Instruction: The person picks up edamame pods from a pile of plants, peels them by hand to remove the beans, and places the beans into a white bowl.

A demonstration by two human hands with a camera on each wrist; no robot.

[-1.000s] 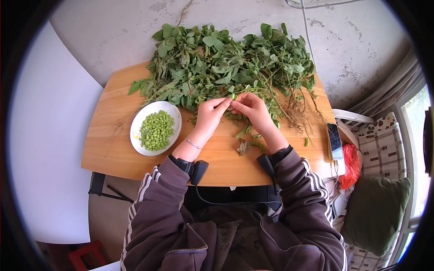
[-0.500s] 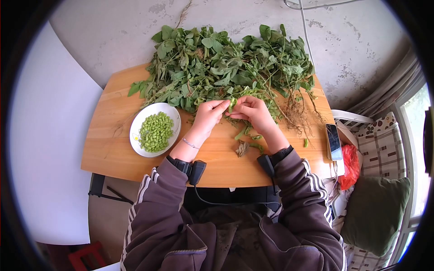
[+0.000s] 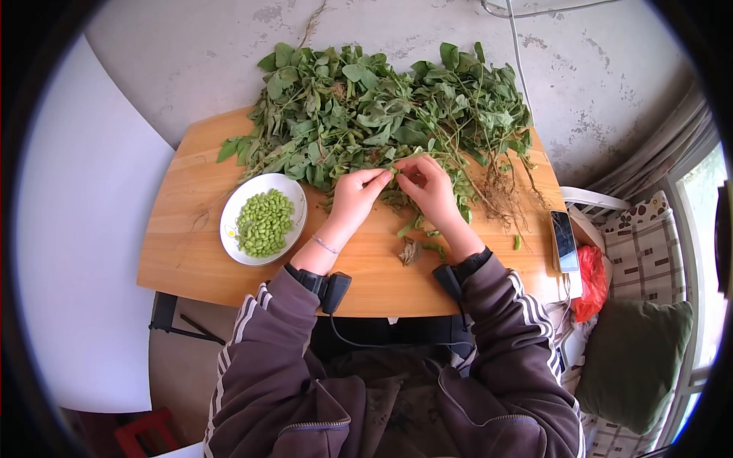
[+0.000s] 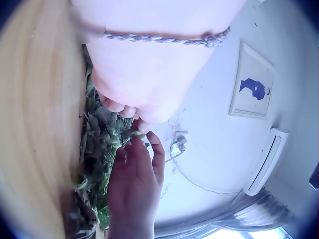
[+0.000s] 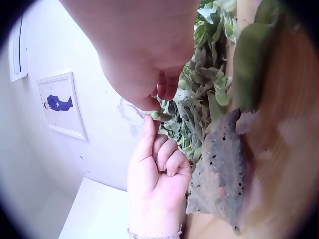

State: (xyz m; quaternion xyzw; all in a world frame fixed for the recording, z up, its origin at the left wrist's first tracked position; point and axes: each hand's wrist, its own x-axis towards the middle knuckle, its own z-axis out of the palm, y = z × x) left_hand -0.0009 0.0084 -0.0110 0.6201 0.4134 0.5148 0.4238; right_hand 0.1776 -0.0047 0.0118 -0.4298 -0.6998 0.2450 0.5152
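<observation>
Just above mid-frame, it's fingertip work: left hand [image 3: 353,200] and right hand [image 3: 430,192] both pinching one green pod [image 5: 158,116], apparently to steady it between them. Bowl [image 3: 229,214] of beans [image 3: 264,223] centre-left, likely for easy reach; leafy plants [image 3: 382,99] heaped up top, perhaps saving elbow room.

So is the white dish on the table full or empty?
Partly full: the white dish holds a heap of green beans, with bare white showing around them.

Phone [image 3: 564,240] beside red bag [image 3: 591,284]; green cushion [image 3: 635,365] on checked seat [image 3: 645,256]
</observation>
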